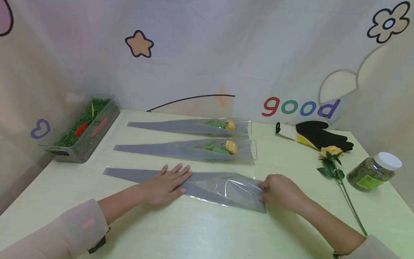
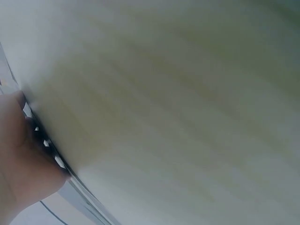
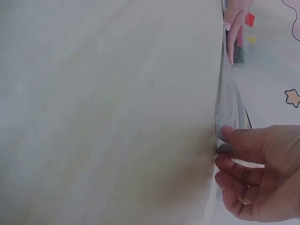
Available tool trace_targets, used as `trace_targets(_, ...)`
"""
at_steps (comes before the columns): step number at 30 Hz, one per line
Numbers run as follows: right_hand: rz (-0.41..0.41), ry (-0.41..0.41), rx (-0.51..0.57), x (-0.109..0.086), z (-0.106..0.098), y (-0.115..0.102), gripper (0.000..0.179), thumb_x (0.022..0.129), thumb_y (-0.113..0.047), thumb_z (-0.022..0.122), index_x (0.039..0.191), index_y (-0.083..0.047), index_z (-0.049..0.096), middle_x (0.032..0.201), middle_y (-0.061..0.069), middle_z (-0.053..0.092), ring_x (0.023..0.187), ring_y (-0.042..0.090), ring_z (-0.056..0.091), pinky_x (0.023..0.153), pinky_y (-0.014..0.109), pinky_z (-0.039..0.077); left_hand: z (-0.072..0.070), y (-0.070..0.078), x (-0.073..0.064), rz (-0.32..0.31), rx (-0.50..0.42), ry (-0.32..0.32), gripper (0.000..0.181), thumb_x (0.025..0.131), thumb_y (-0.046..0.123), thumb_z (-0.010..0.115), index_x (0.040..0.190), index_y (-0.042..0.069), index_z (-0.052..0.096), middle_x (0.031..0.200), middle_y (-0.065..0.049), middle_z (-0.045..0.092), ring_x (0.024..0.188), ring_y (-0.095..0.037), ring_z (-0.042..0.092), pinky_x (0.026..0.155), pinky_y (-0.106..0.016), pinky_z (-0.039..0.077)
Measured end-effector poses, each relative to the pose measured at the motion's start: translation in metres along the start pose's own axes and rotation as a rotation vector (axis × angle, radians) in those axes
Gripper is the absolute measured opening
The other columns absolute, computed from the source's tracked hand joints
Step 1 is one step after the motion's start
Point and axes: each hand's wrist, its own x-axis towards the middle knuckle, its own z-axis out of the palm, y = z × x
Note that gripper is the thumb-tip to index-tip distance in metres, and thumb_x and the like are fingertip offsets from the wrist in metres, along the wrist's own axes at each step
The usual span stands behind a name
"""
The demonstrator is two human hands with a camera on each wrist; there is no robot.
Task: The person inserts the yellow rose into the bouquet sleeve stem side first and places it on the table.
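Observation:
A flat grey-and-clear flower sleeve [image 1: 220,187] lies across the table in front of me, its narrow end to the left. My left hand [image 1: 166,185] rests on its middle with the fingers spread and straight. At the wide right end, my right hand [image 1: 281,190] pinches the sleeve's edge between thumb and fingers. In the right wrist view the thumb [image 3: 239,136] lies over the film, and the other fingers curl beneath. Behind it lie two similar sleeves, each with a yellow rose [image 1: 231,147] and another rose [image 1: 229,125] showing through the clear part.
A loose yellow rose [image 1: 330,152] with a long stem lies at the right, beside a white-lidded jar [image 1: 372,172]. Behind it is a black, yellow and white glove [image 1: 315,135]. A clear bin [image 1: 97,138] holding green grass-like material stands at the back left. A printed curtain [image 1: 194,54] hangs behind the table.

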Motion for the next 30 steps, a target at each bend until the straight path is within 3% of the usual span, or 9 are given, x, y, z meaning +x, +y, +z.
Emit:
trace_targets(4, -0.011, -0.008, 0.176, -0.001, -0.002, 0.006, 0.027, 0.082, -0.010, 0.069, 0.105, 0.004, 0.069, 0.094, 0.013, 0.069, 0.076, 0.015, 0.058, 0.064, 0.031, 0.047, 0.000, 0.001, 0.000, -0.008, 0.008, -0.014, 0.057, 0.102, 0.037, 0.030, 0.149, 0.009, 0.016, 0.154, -0.007, 0.008, 0.139, -0.027, 0.002, 0.106, -0.054, 0.001)
trace_targets(9, 0.036, -0.054, 0.454, -0.002, -0.005, 0.012, 0.036, 0.087, -0.011, 0.064, 0.120, 0.004, 0.060, 0.103, 0.016, 0.066, 0.087, 0.019, 0.061, 0.071, 0.034, 0.049, 0.000, 0.000, -0.001, -0.011, 0.017, -0.016, 0.057, 0.101, 0.038, 0.030, 0.149, 0.009, 0.016, 0.154, -0.006, 0.008, 0.139, -0.027, 0.002, 0.106, -0.054, 0.002)
trace_targets(15, 0.111, -0.067, 0.810, -0.002, -0.007, 0.015, 0.040, 0.089, 0.001, 0.056, 0.127, 0.008, 0.051, 0.090, 0.010, 0.067, 0.082, 0.016, 0.062, 0.073, 0.032, 0.051, -0.001, 0.001, 0.000, -0.013, 0.017, -0.029, 0.057, 0.101, 0.038, 0.030, 0.149, 0.009, 0.015, 0.154, -0.006, 0.007, 0.139, -0.026, 0.001, 0.107, -0.053, 0.001)
trace_targets(22, 0.192, -0.041, 1.003, -0.003, -0.009, 0.014, 0.042, 0.094, -0.009, 0.051, 0.132, 0.008, 0.043, 0.099, 0.010, 0.061, 0.084, 0.017, 0.059, 0.076, 0.031, 0.050, -0.004, 0.003, 0.001, -0.002, 0.008, -0.028, 0.057, 0.102, 0.037, 0.030, 0.148, 0.008, 0.016, 0.154, -0.007, 0.008, 0.139, -0.027, 0.001, 0.106, -0.054, 0.001)
trace_targets(30, 0.236, -0.022, 1.134, -0.004, -0.011, 0.015, 0.063, 0.090, -0.006, 0.060, 0.141, 0.001, 0.022, 0.090, 0.003, 0.058, 0.084, 0.013, 0.055, 0.078, 0.028, 0.049, -0.001, 0.001, 0.000, -0.015, 0.025, -0.029, 0.057, 0.101, 0.038, 0.030, 0.149, 0.010, 0.015, 0.154, -0.006, 0.007, 0.139, -0.026, 0.001, 0.107, -0.053, 0.002)
